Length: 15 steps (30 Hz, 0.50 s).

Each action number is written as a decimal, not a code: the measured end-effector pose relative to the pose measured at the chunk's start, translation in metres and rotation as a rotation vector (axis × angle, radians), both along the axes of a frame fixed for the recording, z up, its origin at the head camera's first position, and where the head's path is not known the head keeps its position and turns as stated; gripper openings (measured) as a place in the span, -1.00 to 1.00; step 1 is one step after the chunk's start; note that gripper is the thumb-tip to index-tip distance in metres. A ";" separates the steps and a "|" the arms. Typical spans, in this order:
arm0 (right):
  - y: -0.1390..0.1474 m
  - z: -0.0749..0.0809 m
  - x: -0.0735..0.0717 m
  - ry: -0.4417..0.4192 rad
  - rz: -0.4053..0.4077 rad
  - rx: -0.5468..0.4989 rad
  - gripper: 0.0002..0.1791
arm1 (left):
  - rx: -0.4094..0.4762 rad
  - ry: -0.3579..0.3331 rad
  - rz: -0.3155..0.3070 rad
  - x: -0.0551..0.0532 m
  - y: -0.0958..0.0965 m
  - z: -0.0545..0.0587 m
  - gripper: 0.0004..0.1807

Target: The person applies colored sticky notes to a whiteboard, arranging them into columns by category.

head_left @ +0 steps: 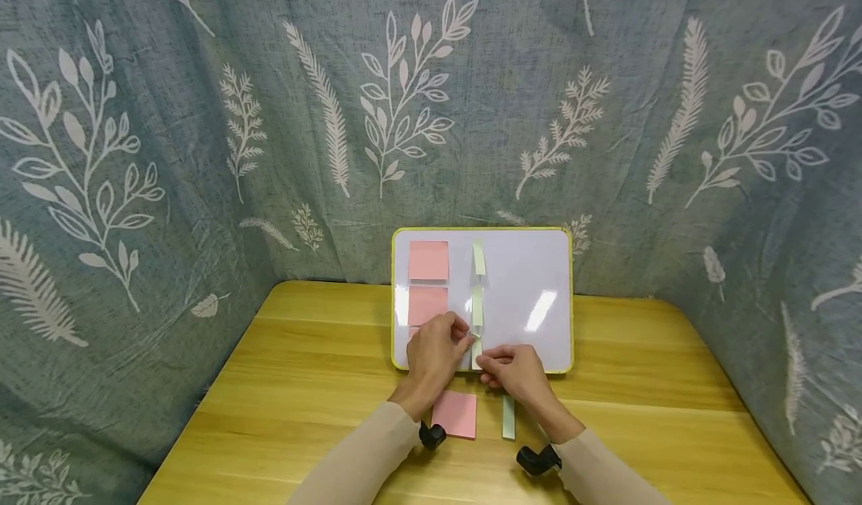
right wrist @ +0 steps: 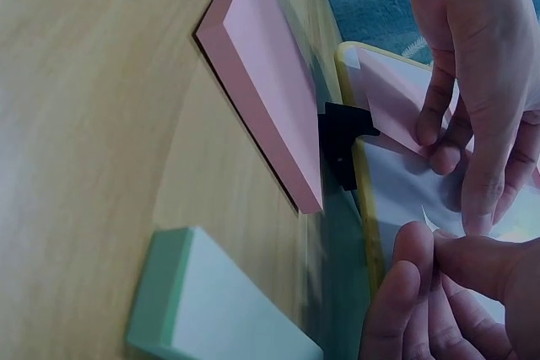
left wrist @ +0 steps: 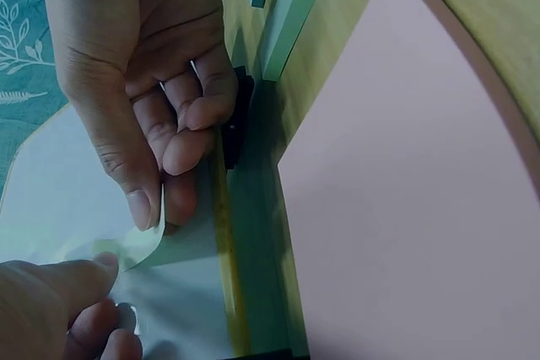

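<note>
Pinching the lower end of the strip (head_left: pixel 477 349) with thumb and forefinger of the right hand (head_left: pixel 517 374), low on the board (head_left: pixel 528 280), near its bottom edge. Touching the upper part with the left hand (head_left: pixel 433 348), thumb tip on it; cannot tell whether pinching or only pressing. Running lengthwise up and down the board, in line below 2 upper strips (head_left: pixel 477 307) and right of the pink notes (head_left: pixel 428 260). Reached from the left and from the lower right, with both hands in contact. Curving between the 2 hands in the left wrist view. Set below the board: pink pad (head_left: pixel 455 415), green pad (head_left: pixel 508 418).
</note>
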State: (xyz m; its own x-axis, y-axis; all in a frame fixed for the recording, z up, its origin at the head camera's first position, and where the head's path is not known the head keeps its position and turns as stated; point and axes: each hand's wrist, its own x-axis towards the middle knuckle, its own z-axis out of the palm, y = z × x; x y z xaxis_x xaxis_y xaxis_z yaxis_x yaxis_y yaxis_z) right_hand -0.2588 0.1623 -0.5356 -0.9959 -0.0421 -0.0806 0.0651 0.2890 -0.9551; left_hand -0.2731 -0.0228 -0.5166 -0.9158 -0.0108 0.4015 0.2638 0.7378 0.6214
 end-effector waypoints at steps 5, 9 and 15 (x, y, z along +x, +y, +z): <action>0.000 0.001 0.001 -0.004 -0.001 0.001 -0.77 | -0.028 0.006 0.021 -0.001 0.002 -0.001 -0.81; -0.001 0.001 0.001 -0.002 0.002 0.000 -0.76 | -0.043 0.009 0.033 -0.002 0.003 -0.001 -0.80; -0.001 0.002 0.000 0.000 -0.003 -0.001 -0.76 | -0.046 0.025 0.027 -0.004 0.004 0.000 -0.80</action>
State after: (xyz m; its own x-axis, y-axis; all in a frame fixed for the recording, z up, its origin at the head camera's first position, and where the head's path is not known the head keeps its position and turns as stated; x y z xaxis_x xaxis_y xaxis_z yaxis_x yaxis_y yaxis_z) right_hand -0.2583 0.1618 -0.5338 -0.9960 -0.0388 -0.0809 0.0665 0.2875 -0.9555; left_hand -0.2766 -0.0187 -0.5161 -0.9050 -0.0160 0.4251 0.2588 0.7724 0.5800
